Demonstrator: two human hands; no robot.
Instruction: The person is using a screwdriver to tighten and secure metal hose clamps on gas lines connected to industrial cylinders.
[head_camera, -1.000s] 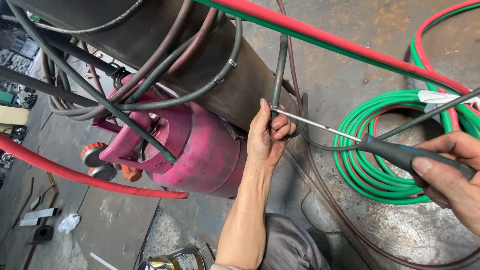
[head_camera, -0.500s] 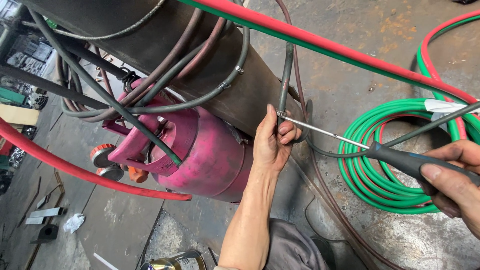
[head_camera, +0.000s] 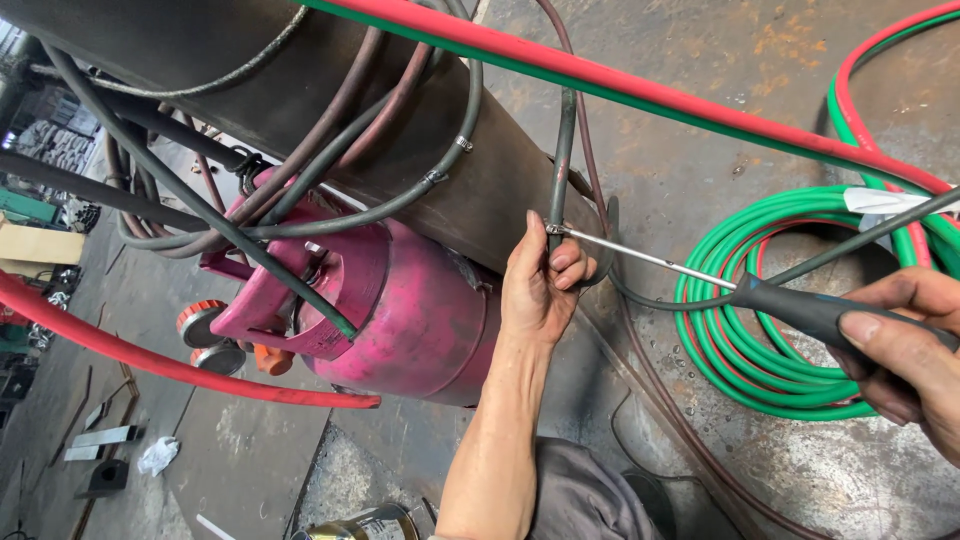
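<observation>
My left hand (head_camera: 540, 285) grips a dark rubber hose (head_camera: 562, 150) that hangs down beside a rusty steel beam (head_camera: 470, 190). A small metal hose clamp (head_camera: 553, 229) sits on the hose just above my fingers. My right hand (head_camera: 905, 350) holds a screwdriver (head_camera: 800, 305) by its black handle. Its thin steel shaft runs left and its tip rests on the clamp. A pink gas cylinder (head_camera: 400, 310) stands just left of my left hand.
Several dark hoses loop over the beam. A red hose (head_camera: 150, 360) and a red and green paired hose (head_camera: 650, 85) cross the view. A coil of green hose (head_camera: 770, 330) lies on the concrete floor. Scrap metal pieces (head_camera: 100, 440) lie at lower left.
The view has shifted slightly. My left hand has stayed on the hose. The screwdriver tip has stayed at the clamp, with the right hand a little lower in the picture.
</observation>
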